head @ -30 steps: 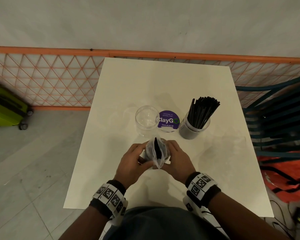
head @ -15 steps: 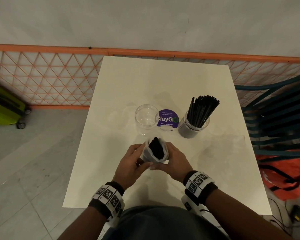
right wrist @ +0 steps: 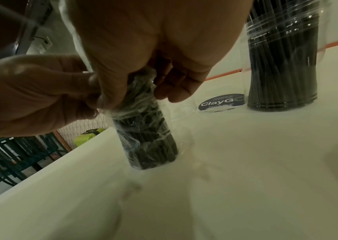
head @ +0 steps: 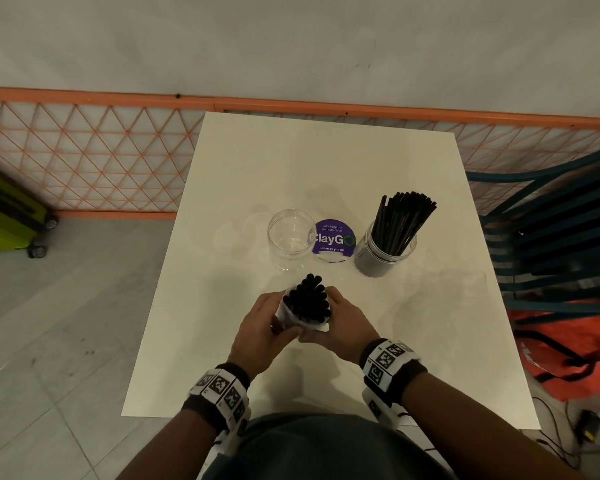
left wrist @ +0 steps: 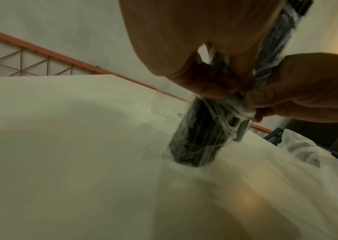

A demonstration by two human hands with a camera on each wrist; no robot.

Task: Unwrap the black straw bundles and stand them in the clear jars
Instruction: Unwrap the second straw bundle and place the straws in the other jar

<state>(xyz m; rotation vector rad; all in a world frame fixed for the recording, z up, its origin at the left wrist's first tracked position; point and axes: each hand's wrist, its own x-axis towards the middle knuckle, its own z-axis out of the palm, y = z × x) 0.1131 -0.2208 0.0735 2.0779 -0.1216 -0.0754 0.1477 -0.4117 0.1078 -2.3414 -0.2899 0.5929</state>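
2 hands clamp 1 straw bundle (head: 307,303) upright on the table (head: 326,161) in the head view, left hand (head: 260,327) and right hand (head: 349,325) both curled round its wrap, empty jar (head: 289,239) just beyond, filled jar (head: 385,252) to its right. Left wrist view: fingers (left wrist: 209,84) pinch bunched film (left wrist: 236,112) mid-bundle, base on the table; risk is the film tearing suddenly and straws spilling. Right wrist view: bundle base (right wrist: 151,155) stands close to the empty jar, so a jerk could knock it over.

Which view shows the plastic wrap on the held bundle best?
Left wrist: the plastic wrap shows bunched and crinkled around the straw bundle down to the table. Right wrist shows it too, partly behind the right hand. Head shows only a pale collar.
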